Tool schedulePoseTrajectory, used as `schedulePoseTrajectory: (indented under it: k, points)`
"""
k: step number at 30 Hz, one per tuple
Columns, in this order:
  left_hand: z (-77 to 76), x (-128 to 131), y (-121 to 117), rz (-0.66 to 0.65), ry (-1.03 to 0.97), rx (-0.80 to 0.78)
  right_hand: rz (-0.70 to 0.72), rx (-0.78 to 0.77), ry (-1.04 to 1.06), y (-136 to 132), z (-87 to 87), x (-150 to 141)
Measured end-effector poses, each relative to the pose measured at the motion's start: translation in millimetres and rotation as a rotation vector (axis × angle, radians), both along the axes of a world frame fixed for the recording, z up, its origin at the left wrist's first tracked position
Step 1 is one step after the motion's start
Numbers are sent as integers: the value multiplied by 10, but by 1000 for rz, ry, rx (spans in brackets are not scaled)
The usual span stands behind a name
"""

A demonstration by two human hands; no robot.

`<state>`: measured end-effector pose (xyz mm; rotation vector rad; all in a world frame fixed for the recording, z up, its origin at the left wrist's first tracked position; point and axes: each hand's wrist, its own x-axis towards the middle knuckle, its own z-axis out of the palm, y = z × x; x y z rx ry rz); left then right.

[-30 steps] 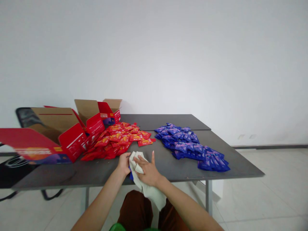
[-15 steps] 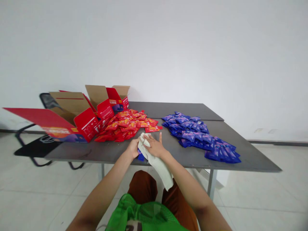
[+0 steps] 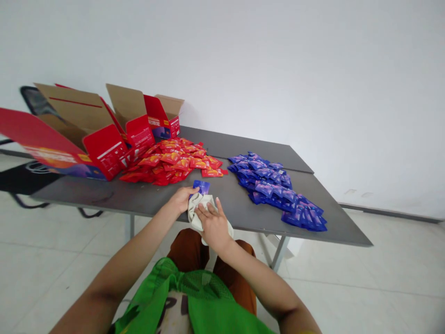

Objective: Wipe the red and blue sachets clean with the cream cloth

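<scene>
Near the table's front edge, my left hand point(image 3: 181, 199) pinches a small blue-purple sachet point(image 3: 203, 187). Part of the sachet is covered by a bunched white cloth point(image 3: 194, 211). My right hand point(image 3: 213, 226) lies over the cloth with fingers stretched and pressing it against the sachet; how its fingertips grip the fabric is hidden. To the left behind my hands spreads a heap of red-orange sachets point(image 3: 174, 160). A pile of blue sachets point(image 3: 266, 178) lies to the right, several of them overlapping in rows.
Open red cardboard boxes stand along the left, the nearest box point(image 3: 104, 150) with its flaps up. The grey table point(image 3: 250, 213) ends just in front of my lap. A black chair point(image 3: 26, 181) is beyond its left end, and a white wall point(image 3: 243, 69) rises behind.
The blue sachet now shows above the cloth instead of below my left hand. The cloth's long hanging end has been drawn in under my right hand. My view has tilted and shifted.
</scene>
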<state>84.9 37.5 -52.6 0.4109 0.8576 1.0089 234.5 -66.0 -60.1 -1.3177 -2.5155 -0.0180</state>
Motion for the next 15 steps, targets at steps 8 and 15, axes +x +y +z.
schedulePoseTrajectory:
  k: [8,15]
  points:
    - [99,87,-326,441,402,776,-172,-257,968,306,-20,689]
    - [109,-36,-327,-53,1180,1711,-429,-191,1561,477,-32,1235]
